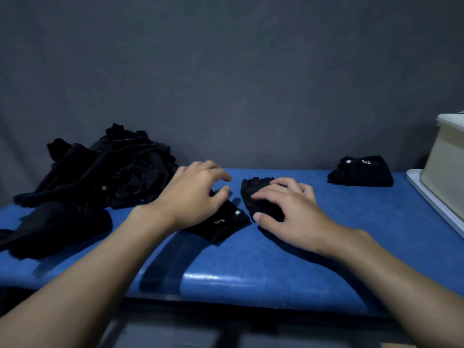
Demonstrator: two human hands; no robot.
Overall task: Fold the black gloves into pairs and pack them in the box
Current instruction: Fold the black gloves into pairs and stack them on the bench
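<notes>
While the left hand (195, 194) bends over the marked glove (222, 223), grip unclear | right hand (288, 209) spread, pressing the other glove (256, 190) | blue desk (251, 259), grey wall (226, 71)

Two hands: left hand (193, 194) and right hand (288, 212). Two single gloves mid-bench (251, 262): a lettered glove (222, 226) and a plain glove (253, 189). One folded stack (361, 172) near the back right corner. One tangled pile (108, 169) along the left edge, too jumbled to count. One box (447, 162), one tray (431, 197).
</notes>
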